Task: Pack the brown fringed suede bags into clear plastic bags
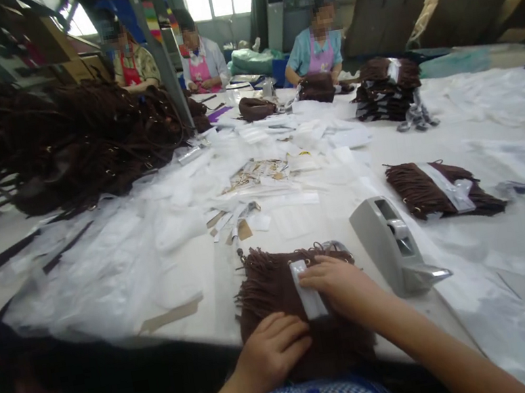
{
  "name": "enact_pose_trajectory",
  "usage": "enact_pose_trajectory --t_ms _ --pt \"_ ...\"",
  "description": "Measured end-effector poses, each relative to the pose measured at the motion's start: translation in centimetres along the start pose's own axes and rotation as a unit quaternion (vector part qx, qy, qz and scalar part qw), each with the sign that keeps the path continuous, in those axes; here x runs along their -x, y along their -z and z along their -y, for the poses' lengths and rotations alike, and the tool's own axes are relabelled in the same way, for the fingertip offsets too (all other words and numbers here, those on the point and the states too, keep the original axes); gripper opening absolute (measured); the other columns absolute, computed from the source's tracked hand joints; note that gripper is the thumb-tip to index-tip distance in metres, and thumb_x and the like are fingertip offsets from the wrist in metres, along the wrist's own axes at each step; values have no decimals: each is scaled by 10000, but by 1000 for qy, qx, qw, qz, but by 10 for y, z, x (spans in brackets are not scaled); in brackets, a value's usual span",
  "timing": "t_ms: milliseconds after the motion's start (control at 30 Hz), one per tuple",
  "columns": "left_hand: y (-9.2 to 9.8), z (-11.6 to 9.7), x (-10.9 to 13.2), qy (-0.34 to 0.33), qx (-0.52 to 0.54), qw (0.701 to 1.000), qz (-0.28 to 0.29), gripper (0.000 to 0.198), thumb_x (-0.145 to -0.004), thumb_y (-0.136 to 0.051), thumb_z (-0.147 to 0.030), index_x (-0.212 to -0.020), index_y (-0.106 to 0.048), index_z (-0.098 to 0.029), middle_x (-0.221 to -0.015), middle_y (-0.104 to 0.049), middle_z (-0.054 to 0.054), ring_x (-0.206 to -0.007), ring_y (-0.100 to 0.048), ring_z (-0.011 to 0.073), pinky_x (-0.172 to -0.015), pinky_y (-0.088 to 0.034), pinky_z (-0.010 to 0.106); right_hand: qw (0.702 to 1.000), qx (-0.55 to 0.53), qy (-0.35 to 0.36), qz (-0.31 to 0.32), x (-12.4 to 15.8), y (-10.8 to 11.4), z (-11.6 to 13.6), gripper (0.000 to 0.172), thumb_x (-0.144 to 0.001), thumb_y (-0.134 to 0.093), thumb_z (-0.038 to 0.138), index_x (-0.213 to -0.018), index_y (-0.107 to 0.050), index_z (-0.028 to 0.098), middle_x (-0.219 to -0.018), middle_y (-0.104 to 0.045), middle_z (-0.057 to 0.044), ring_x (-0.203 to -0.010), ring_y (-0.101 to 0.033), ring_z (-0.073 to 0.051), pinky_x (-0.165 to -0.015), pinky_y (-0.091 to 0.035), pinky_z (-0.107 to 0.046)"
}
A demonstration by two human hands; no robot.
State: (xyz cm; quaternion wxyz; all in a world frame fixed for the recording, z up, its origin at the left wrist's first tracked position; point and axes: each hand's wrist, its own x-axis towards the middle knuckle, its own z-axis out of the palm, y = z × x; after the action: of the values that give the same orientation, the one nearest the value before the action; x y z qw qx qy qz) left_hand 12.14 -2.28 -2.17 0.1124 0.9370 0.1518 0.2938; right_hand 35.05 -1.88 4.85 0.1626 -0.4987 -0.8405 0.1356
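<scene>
A dark brown fringed bag [277,287] lies at the table's front edge, with a pale, shiny strip [311,296] across its middle. On the bag's lower left part rests my left hand [275,347], its fingers laid over the brown material. My right hand [338,281] lies on the upper right of the bag, its fingertips touching the top of the strip. Just right of the bag stands a grey tape dispenser [385,247]. The underside of the bag is hidden.
Clear plastic bags [104,268] cover the left of the table. A brown fringed bundle [433,189] lies at right, a stack of similar ones [387,87] behind it. Brown bags [98,136] are heaped at far left. Paper tags [258,172] lie mid-table. Three people work across the table.
</scene>
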Motion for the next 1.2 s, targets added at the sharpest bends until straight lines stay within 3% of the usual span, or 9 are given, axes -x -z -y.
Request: enact_pose_trajectory --t_ms 100,233,300,433,600,733,967,1033,1200 --pt "-4 -4 1 41 60 997 31 291 -938 -442 -209 -1050 -703 -273 -1067 -754 55 -1031 -691 199 -948 -547 383 994 -70 21 -86 -46 8 22 431 -773 -487 -15 -1054 -715 220 -1088 -739 -54 -1001 -689 -198 -1003 -486 -430" --pt "31 8 -4 137 229 963 35 227 -895 -483 -306 -927 -703 -260 -892 -762 67 -894 -719 217 -910 -561 403 938 -274 -7 -212 -98 -30 40 331 -868 -467 60 -1068 -697 188 -1085 -726 -56 -940 -693 -142 -877 -547 -286" --pt "61 27 -10 251 266 931 -9 266 -916 -455 -368 -891 -683 -232 -860 -748 80 -807 -715 216 -816 -585 382 931 -310 -80 -175 -103 -57 39 298 -874 -468 71 -1006 -713 180 -870 -747 -33 -764 -702 -142 -747 -567 -262" --pt "96 90 -38 446 157 873 -119 344 -933 -450 -439 -1112 -614 -195 -1018 -719 95 -839 -693 206 -752 -571 337 937 -340 -25 -71 -89 -83 38 383 -786 -492 -14 -990 -735 199 -952 -746 -30 -906 -695 -159 -860 -534 -266" --pt "64 167 -87 454 7 891 15 479 -870 -535 -484 -1222 -595 -165 -1180 -667 139 -969 -660 250 -864 -512 381 890 -448 -40 -78 -91 -65 36 349 -675 -444 -58 -708 -700 177 -908 -748 -18 -890 -702 -156 -865 -531 -266" --pt "48 190 -104 456 -5 887 65 454 -825 -602 -386 -1207 -616 -140 -1024 -713 129 -910 -678 245 -834 -514 361 819 -518 -163 -183 -101 -55 21 158 -797 -509 118 -745 -646 178 -869 -728 -40 -730 -693 -160 -700 -565 -277" --pt "68 156 -79 395 154 899 -107 415 -880 -574 -433 -1189 -646 -165 -1166 -702 93 -1010 -673 209 -889 -541 330 765 -414 -264 -418 -102 -34 -24 525 -903 -524 519 -1290 -549 164 -1014 -680 -110 -845 -646 -207 -729 -532 -332" --pt "69 146 -70 390 162 893 -158 357 -870 -599 -418 -1116 -693 -177 -1157 -714 89 -995 -685 222 -906 -542 356 781 -413 -274 -379 -102 -25 -31 598 -908 -442 618 -1286 -582 176 -1122 -659 -132 -950 -627 -231 -753 -519 -342" --pt "64 135 -58 368 130 886 -249 235 -864 -617 -329 -1015 -741 -198 -1079 -741 75 -1001 -689 231 -911 -544 365 792 -559 -226 -98 -99 -10 -17 718 -916 -279 703 -1076 -717 156 -1009 -723 -124 -912 -660 -231 -753 -506 -334"
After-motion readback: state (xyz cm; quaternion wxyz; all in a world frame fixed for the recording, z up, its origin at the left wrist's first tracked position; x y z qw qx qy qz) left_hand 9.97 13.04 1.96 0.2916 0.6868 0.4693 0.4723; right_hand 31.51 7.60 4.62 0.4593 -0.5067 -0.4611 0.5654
